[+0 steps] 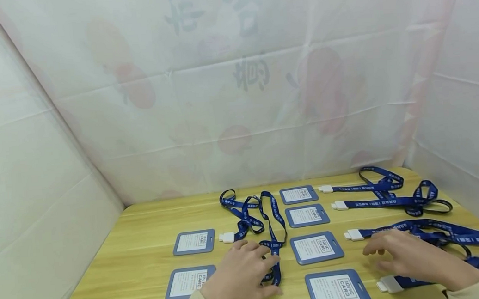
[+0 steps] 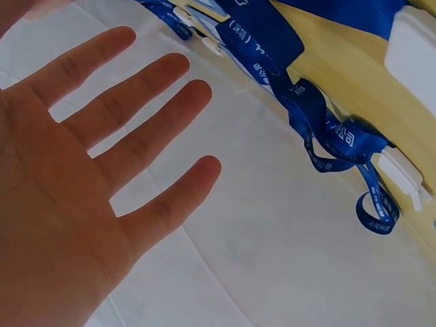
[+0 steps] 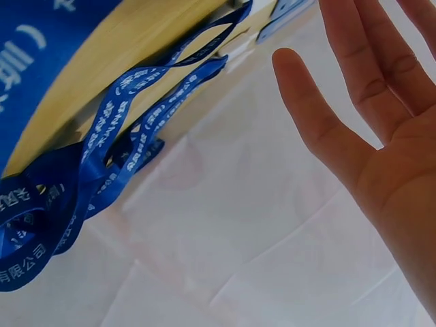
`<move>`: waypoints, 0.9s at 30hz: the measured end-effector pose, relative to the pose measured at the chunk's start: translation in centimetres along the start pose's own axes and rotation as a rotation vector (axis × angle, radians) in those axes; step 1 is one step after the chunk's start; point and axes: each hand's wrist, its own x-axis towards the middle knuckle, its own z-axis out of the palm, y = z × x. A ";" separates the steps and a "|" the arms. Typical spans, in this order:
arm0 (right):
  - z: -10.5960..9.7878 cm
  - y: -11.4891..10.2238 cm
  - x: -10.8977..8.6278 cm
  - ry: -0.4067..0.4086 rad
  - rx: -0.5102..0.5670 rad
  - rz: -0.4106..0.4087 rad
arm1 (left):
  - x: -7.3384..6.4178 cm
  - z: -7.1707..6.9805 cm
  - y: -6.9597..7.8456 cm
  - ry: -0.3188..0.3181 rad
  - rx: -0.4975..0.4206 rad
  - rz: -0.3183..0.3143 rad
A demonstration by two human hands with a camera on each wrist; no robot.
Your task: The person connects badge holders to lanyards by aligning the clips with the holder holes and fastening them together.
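Left hand (image 1: 248,271) spread wide, right hand (image 1: 411,255) loosely spread, six blue badge holders (image 1: 363,296), white cards (image 1: 326,291) inside

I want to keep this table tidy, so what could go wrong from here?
Snagging: the looped, dark-blue printed lanyards beside the left hand crowd together, so lifting one might drag another.

Nudging: the left hand partly hides a flat, blue-framed rectangular card holder in the head view; a careless sweep could shift it.

Catching: the right hand appears close to several bunched lanyards, so it might pull the wrong one.
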 end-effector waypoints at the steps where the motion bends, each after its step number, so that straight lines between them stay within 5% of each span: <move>1: 0.1 0.1 0.0 -0.002 -0.003 -0.003 | 0.1 0.0 0.0 0.000 0.003 0.002; 10: 0.8 1.0 -0.2 -0.060 0.035 0.041 | 0.9 0.2 0.7 -0.068 -0.015 0.026; 27: 1.3 1.3 -0.7 -0.085 0.078 -0.006 | 2.3 0.7 2.0 -0.012 -0.037 0.088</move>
